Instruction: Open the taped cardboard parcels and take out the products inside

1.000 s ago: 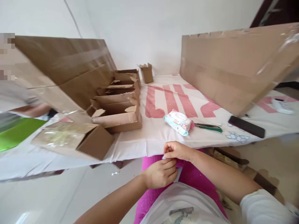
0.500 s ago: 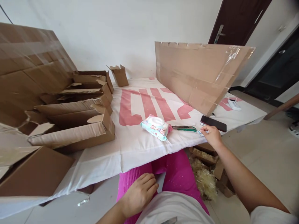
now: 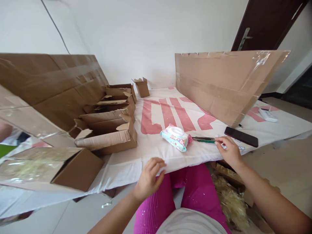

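Note:
My right hand reaches over the right part of the cloth-covered table, thumb and fingers pinched at the end of a slim dark-and-green tool. Its exact kind is too small to tell. That tool's other end meets the pink end of a wet wipes pack with a white lid. Just beyond my right hand lies a black phone; small blue-marked pieces show beside the wrist. Over my lap, at the table's front edge, my left hand is raised with loosely bent fingers, thumb apart, holding nothing.
Open cardboard boxes stand in a row at left, before a tall cardboard panel. Another panel stands at right. A closer box sits at the front left. A white device lies far right. Another person's blurred hand shows at the left edge.
My left hand has risen from my lap toward the table edge, its fingers loosening. My right hand has gone from the small blue-marked pieces to the slim tool's end. The view has turned left.

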The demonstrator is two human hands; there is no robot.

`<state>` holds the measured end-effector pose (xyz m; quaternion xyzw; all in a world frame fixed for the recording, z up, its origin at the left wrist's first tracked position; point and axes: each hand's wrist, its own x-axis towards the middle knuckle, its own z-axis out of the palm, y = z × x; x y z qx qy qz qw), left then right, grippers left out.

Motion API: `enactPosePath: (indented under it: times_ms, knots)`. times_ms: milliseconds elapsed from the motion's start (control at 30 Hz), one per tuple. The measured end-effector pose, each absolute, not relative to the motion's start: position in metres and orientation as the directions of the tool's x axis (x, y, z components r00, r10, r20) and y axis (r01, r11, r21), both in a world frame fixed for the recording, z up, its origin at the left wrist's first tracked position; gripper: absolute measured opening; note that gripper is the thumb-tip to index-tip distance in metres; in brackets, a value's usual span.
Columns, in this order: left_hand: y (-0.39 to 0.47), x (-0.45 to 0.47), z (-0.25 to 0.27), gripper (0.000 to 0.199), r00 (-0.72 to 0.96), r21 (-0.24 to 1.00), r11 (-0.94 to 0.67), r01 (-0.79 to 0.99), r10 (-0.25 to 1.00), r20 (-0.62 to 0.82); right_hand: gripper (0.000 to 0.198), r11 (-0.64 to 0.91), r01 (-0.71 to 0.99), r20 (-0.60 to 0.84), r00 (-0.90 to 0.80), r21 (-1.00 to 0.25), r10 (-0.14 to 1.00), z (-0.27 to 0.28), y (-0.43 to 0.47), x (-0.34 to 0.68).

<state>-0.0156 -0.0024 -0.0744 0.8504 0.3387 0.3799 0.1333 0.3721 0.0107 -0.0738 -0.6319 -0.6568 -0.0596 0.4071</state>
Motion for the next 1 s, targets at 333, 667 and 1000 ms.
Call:
enactPosePath:
  times_ms: [333,667,1000]
  knots:
    - [0.121,0.027,-0.08,0.059,0.087,0.951,-0.194,0.242,0.98,0.178,0.075,0.295,0.476,0.336,0.001,-0.828,0.942,-0.129,0.021,0.248]
    - [0.168,0.044,-0.024,0.062,0.062,0.973,-0.218,0.075,0.975,0.214,0.06,0.334,0.304,0.374,0.085,-0.892,0.923,-0.038,0.143,0.23]
    - [0.136,0.023,-0.023,0.066,-0.136,0.94,-0.299,0.165,0.937,0.322,0.057,0.369,0.272,0.425,0.183,-0.888,0.887,-0.034,0.153,0.201]
